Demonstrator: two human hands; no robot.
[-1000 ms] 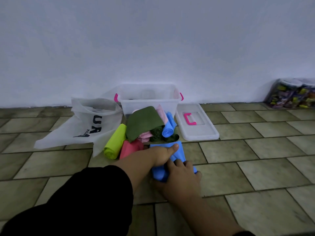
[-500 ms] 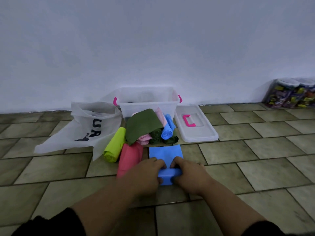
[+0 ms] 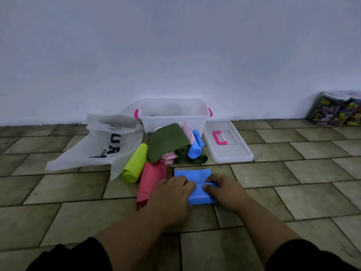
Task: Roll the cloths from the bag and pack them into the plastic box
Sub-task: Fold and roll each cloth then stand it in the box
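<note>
I can't see the near edge of the blue cloth properly — my left hand and right hand lie over it, fingers curled down and pinching the rolled-up near part against the tiled floor, while the far part still lies flat. How tight the roll is, I cannot tell. The plastic box stands open against the wall, its inside hazy through the clear sides; its contents are hard to make out. Its lower front is hidden by a heap of cloths — a dark green cloth draped on top, a pink cloth under it, a rolled blue cloth leaning on the right. A lime roll and a red cloth lie just left of my hands, the red one touching my left hand. The white bag slumps further left, its print partly folded away. The lid lies right of the box. Clear jars at far right are cut off by the frame.
</note>
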